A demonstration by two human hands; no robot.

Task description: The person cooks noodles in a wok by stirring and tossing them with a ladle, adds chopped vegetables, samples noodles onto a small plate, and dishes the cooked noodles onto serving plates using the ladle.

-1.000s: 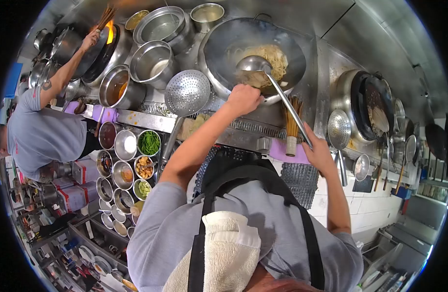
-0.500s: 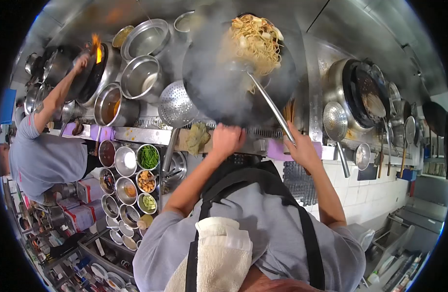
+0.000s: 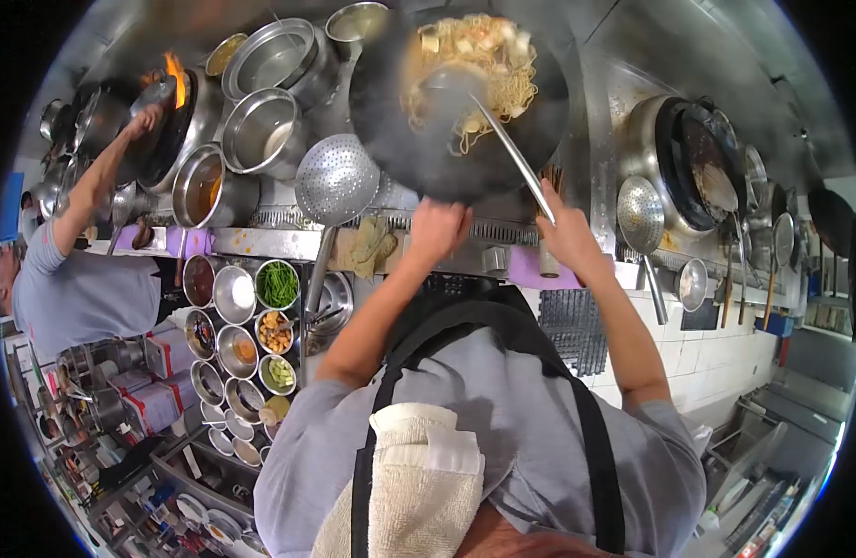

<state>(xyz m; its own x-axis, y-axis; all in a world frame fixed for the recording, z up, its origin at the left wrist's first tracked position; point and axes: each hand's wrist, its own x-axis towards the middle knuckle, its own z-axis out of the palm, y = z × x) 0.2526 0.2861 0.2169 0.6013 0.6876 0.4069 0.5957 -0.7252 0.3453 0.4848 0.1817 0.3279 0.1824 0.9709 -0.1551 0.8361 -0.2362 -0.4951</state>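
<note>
From my remote post I log, left to right: co-worker (image 3: 88, 279) at a flaming burner; perforated strainer (image 3: 337, 179); left hand (image 3: 439, 231), fingers closed on the wok's (image 3: 381, 139) near rim, grip detail hidden; noodles (image 3: 514, 88) inside, ladle (image 3: 510, 149) bowl among them, steam-blurred; right hand (image 3: 569, 240), fingers wrapped round the ladle's handle.

Bowl of ladle (image 3: 454, 85) blurry w/ steam, L hand (image 3: 438, 230) grip on wok (image 3: 388, 139) unclear, towel (image 3: 420, 493) cut off @ btm
</note>
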